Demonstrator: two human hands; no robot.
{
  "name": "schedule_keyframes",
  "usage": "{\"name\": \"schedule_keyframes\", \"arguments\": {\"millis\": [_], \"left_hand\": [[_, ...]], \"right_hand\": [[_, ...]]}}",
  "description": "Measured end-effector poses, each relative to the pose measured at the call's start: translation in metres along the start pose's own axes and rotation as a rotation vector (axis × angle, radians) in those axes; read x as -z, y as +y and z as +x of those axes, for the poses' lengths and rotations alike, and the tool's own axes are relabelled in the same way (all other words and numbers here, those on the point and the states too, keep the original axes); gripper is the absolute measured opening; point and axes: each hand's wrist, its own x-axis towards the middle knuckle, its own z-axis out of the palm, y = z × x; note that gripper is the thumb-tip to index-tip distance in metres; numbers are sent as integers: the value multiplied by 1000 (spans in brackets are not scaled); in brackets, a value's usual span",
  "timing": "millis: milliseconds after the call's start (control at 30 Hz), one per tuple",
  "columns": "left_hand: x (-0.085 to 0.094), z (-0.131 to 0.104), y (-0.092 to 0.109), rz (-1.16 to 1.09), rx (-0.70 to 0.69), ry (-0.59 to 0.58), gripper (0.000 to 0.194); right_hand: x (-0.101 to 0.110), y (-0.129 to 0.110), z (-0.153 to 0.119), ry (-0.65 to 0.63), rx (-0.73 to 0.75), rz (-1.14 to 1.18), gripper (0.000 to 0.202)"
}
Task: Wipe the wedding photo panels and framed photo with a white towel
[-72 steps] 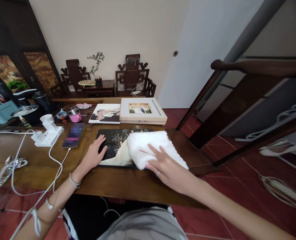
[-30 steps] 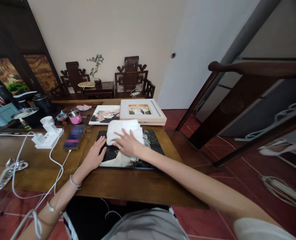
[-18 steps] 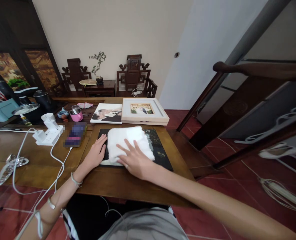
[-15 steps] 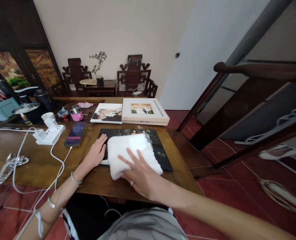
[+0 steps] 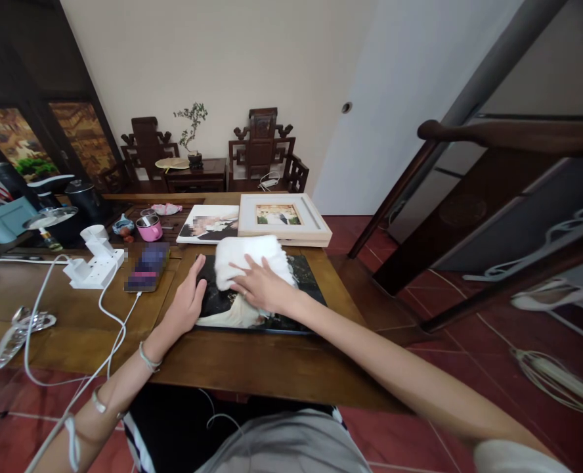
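Note:
A dark photo panel (image 5: 311, 289) lies flat on the wooden table, and a folded white fluffy cloth (image 5: 249, 253) covers its upper middle. My right hand (image 5: 260, 284) rests on the cloth with its fingers spread, pressing it against the panel. Part of a pale dress in the picture shows below the cloth. At the panel's left edge is my left hand (image 5: 187, 302), fingers stretched out and touching the edge, with nothing held in it.
Behind the panel lie a white photo album (image 5: 210, 223) and a pale framed picture (image 5: 284, 220). To the left are a phone (image 5: 146, 268), a white power strip (image 5: 94, 266) with cables, a pink cup (image 5: 150, 228) and a silver clip (image 5: 20, 335). A wooden chair (image 5: 498, 138) stands at right.
My right hand and the white cloth have moved away from me over the panel, uncovering its lower part. My left hand has tilted more upright at the left edge.

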Motion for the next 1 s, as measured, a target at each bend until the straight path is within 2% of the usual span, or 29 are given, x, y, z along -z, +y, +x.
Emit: {"name": "schedule_keyframes", "arguments": {"millis": [133,233,300,467,600,667,767,867,1000], "left_hand": [[-2,-1,-5,-156,-36,105,62],[-4,-1,-8,-188,-5,153,66],[-4,-1,-7,-184,21,145,68],[-2,0,-1,-62,36,39,56],[-2,2,-2,115,35,-79,43],[-3,3,-4,154,39,-121,41],[-4,3,-7,177,30,-139,41],[-4,3,-9,189,25,-146,41],[-3,3,-10,210,24,-140,41]], "right_hand": [[-2,-17,-4,-27,273,16,35],[-5,-24,-29,-14,390,75,31],[-6,-25,-51,1,418,129,29],[-2,-15,-101,10,308,172,30],[0,11,-111,63,123,159,36],[0,24,-104,80,33,168,39],[3,35,-79,67,-35,211,42],[8,31,-37,85,-29,246,40],[10,15,25,91,1,281,36]]}}
